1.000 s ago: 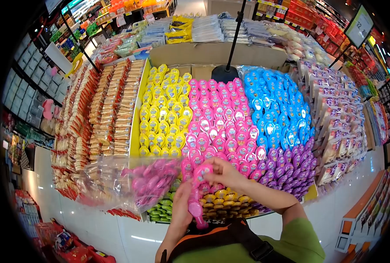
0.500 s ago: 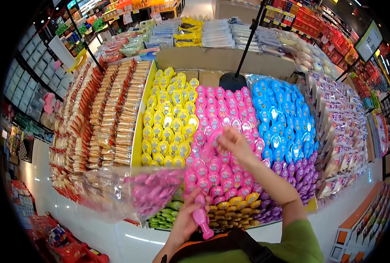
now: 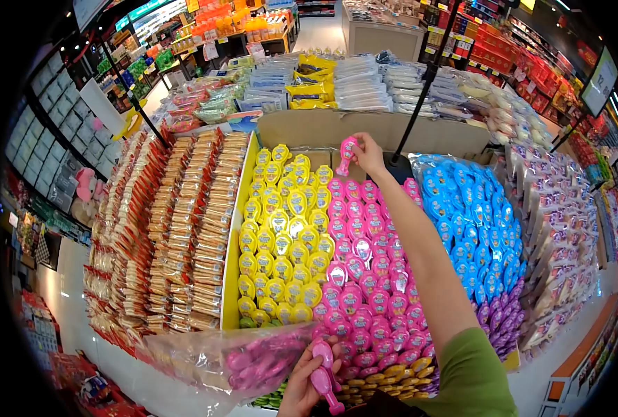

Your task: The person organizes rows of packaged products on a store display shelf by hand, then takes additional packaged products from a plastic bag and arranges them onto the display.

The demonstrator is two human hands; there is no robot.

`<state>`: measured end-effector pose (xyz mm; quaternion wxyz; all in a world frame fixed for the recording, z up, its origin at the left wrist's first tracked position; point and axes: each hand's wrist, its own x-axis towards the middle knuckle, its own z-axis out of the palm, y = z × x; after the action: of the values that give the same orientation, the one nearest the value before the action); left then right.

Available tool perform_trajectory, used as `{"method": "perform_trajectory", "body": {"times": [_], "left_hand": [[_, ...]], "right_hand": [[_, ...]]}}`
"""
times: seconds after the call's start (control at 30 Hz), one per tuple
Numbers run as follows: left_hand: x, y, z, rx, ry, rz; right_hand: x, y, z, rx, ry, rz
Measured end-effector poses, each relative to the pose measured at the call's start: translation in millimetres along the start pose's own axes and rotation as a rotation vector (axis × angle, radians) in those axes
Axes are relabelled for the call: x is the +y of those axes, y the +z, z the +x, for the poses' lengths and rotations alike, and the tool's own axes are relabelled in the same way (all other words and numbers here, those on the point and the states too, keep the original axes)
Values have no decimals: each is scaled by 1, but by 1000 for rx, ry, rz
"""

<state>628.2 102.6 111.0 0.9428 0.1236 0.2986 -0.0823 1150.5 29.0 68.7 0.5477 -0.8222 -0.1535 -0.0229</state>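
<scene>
My right hand (image 3: 368, 154) reaches to the back of the display, its fingers pinching a pink paddle-shaped plastic piece (image 3: 348, 153) with a round labelled head. Below it spread rows of matching pink pieces (image 3: 354, 299), heads facing up. Near the front edge my left hand (image 3: 302, 382) is closed around at least one more pink paddle-shaped piece (image 3: 321, 381), narrow end pointing down. Just left of that hand lies a clear plastic bag (image 3: 184, 358) with several pink pieces inside, resting over the display's front left part.
Yellow pieces (image 3: 281, 236) stand left of the pink rows, blue ones (image 3: 462, 215) and purple ones (image 3: 503, 313) to the right. Orange-yellow pieces (image 3: 385, 382) line the front. A cardboard divider (image 3: 309, 128) and a black pole (image 3: 423, 97) rise behind. Wrapped snack packs (image 3: 204, 229) fill the left side.
My right hand has moved from the middle of the pink rows to their far end, with a pink piece in its fingers. My left hand still grips pink near the front.
</scene>
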Motion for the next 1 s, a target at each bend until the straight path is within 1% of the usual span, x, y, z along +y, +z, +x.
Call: {"method": "perform_trajectory", "body": {"times": [0.03,0.1,0.2,0.33,0.43,0.53,0.6,0.63,0.7,0.73,0.77,0.8,0.83,0.87,0.93,1.0], "left_hand": [[11,40,-19,61,13,126],[10,39,-14,74,32,111],[11,43,-12,69,10,107],[3,30,-5,5,-21,34],[-1,25,-3,53,-36,31],[-3,31,-4,32,-25,86],[-1,44,-10,57,8,166],[0,50,-12,70,24,205],[8,40,-2,-5,16,180],[9,34,0,-33,12,159],[11,40,-1,5,75,216],[13,36,2,-50,142,269],[18,51,1,17,182,278],[20,54,4,47,272,297],[22,51,13,77,364,373],[21,54,16,15,384,322]], "right_hand": [[2,5,5,-82,72,23],[4,8,10,-244,217,61],[14,16,11,-435,342,216],[15,19,3,-476,264,169],[16,19,1,-500,196,147],[10,18,-2,-523,134,86],[28,25,3,-462,21,-2],[23,26,0,-431,-35,-47],[15,21,-10,-59,-312,-313],[0,18,-23,119,-444,-440],[-17,19,-34,128,-438,-311],[-49,15,-57,12,-395,-120],[-72,13,-81,-168,-345,-58],[-93,11,-103,-343,-292,9],[-132,0,-160,-765,-179,-41],[-148,-12,-217,-991,-302,60]]}}
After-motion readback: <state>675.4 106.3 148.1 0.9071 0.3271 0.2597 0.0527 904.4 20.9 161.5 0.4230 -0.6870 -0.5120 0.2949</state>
